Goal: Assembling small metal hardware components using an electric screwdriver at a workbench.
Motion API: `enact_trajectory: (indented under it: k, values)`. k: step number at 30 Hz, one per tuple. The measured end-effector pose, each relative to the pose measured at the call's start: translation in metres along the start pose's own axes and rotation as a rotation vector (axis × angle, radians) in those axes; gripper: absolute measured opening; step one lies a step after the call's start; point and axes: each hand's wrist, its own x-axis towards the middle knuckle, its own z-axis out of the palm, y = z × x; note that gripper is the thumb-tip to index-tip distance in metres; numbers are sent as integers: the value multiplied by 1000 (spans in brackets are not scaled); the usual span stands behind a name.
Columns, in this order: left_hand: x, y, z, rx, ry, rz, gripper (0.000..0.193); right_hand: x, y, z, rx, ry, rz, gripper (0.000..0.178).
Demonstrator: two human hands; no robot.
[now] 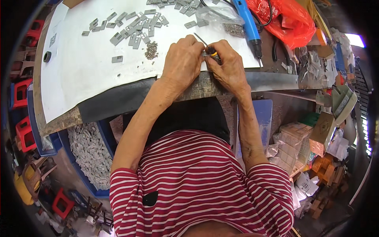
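Note:
Close together at the table's front edge, my two hands work over the white sheet (90,83). My right hand (228,65) is closed around a small screwdriver with a yellow and black handle (213,52); its thin shaft points up and to the left. The fingers of my left hand (183,59) are curled in beside it, and what they pinch is mostly hidden. Left of my left hand lies a heap of tiny brass-coloured parts (151,50), with a single grey rectangular piece (117,59) nearby. Many more grey pieces (138,25) are scattered beyond.
A blue electric screwdriver (248,23), a red plastic bag (286,23) and a clear bag of small parts (233,30) are at the back right. A black ring (47,56) sits far left. Below the table, a blue crate (103,132) holds grey pieces. Boxes (321,132) crowd the right.

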Motion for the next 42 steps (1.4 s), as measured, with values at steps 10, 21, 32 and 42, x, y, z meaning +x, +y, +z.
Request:
enact_trajectory:
  k: [10, 21, 32, 42]
  values:
    - [-1, 1, 1, 120, 12, 46, 10, 0, 2, -2, 118, 28, 68, 20]
    - [-9, 10, -15, 33, 66, 26, 9, 4, -17, -10, 775, 10, 456, 11]
    - [-36, 27, -47, -561, 25, -470, 17, 0, -39, 5, 975, -30, 478, 10]
    - [-55, 29, -58, -882, 53, -679, 14, -2, -62, 13, 846, -90, 407, 9]
